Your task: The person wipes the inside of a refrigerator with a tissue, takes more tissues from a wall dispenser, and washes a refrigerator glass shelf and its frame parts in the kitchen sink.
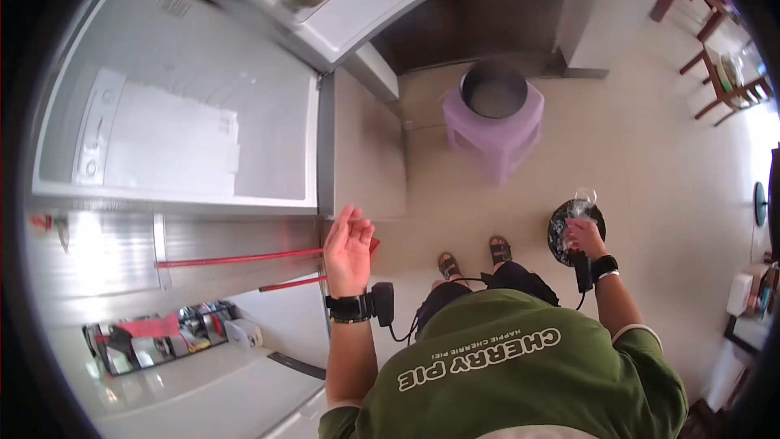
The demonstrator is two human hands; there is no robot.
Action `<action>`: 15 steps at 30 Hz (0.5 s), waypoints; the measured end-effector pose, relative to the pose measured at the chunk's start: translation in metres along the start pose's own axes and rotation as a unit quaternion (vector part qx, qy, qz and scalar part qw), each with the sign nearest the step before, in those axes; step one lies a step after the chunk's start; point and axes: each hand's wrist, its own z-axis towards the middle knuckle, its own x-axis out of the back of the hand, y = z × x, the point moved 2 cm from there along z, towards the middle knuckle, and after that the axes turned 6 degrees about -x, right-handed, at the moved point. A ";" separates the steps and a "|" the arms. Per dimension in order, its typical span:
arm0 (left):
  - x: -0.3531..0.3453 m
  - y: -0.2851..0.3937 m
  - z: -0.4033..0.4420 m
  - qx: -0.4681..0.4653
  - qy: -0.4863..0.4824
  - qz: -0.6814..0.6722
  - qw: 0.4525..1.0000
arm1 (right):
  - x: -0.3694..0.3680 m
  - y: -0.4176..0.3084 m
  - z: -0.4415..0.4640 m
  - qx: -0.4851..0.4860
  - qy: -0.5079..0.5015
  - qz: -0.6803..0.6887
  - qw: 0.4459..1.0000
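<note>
My left hand (349, 250) is held palm up with its fingers stretched out and nothing in it, near the lower edge of the open refrigerator (276, 154). On the right, my right hand (587, 237) has its fingers closed on a clear, see-through object (582, 207); whether it is plastic, glass or ice I cannot tell. Below that hand stands a round black container (558, 236) with shiny, clear bits inside, partly hidden by the hand. Each wrist wears a black strap with a small device.
An open refrigerator door (366, 12) with items on its shelf juts out at the top. A dark round pot (496, 97) stands on a purple stool (491, 138) ahead. Red poles (244, 258) lie left, below the refrigerator. Wooden chairs (719, 81) stand far right.
</note>
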 end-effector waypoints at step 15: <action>0.025 0.015 -0.038 -0.039 0.071 0.103 0.991 | -0.291 -0.170 -0.129 0.345 -0.356 -0.388 0.777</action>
